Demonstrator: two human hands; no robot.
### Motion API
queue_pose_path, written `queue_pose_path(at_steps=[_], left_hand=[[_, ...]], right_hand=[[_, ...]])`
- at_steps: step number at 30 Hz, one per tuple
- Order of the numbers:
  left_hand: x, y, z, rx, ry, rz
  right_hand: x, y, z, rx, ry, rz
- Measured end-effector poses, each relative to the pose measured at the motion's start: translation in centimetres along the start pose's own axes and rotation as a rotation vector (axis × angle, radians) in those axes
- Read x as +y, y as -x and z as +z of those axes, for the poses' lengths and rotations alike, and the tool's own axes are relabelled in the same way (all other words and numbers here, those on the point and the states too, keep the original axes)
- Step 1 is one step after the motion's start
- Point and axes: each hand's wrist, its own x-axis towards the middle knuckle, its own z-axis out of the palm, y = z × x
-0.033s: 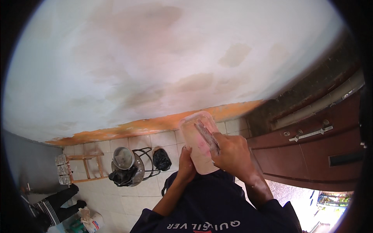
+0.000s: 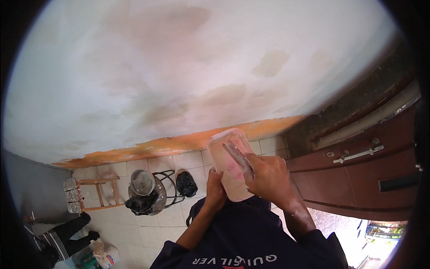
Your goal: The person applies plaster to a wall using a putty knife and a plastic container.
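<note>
My left hand (image 2: 217,192) grips the near left side of a shallow pink plastic tray (image 2: 215,154) with rounded corners. Pale filler paste coats the inside of the tray. In my right hand (image 2: 270,176) is a trowel (image 2: 236,154) with a long, narrow, paste-smeared edge, its far end over the tray. Whether the blade touches the paste I cannot tell, and its handle is hidden in my fist. Beyond the tray rises a wall (image 2: 170,71) with white skim and damp-looking grey-brown patches. An orange strip (image 2: 170,144) runs along its foot.
Left of me, a round stool (image 2: 160,204) bears a grey bucket (image 2: 134,184) and a black bag (image 2: 141,205). Another black bag (image 2: 186,184) lies beside it. Further left are a wooden step stool (image 2: 98,181) and another person's legs (image 2: 67,233). A brown door (image 2: 354,179) stands at right.
The trowel has shifted very slightly over the tray in my right hand. Both hands keep their grips, and the tray stays in place.
</note>
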Motion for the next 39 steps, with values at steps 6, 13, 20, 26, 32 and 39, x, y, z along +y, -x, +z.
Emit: queue_pose_path(at_steps=[6, 13, 20, 26, 32, 39], left_hand=[[0.8, 0.8, 1.4, 0.079, -0.062, 0.122], [0.6, 0.7, 0.7, 0.056, -0.171, 0.147], [-0.1, 0.2, 0.1, -0.029, -0.025, 0.101], [0.0, 0.2, 0.7, -0.044, -0.113, 0.094], [-0.8, -0.1, -1.1, -0.059, -0.028, 0.057], [-0.2, -0.2, -1.0, -0.095, 0.07, 0.004]], right_hand=[[1.1, 2.1, 1.2, -0.091, 0.113, 0.006], [-0.1, 4.5, 4.0, 0.046, -0.19, 0.105], [-0.5, 3.1, 4.2, -0.031, -0.294, 0.315], [-0.1, 2.7, 3.9, 0.029, -0.329, 0.342], [0.4, 2.4, 1.4, 0.22, -0.599, 0.463], [1.8, 3.4, 1.2, 0.248, -0.69, 0.473]])
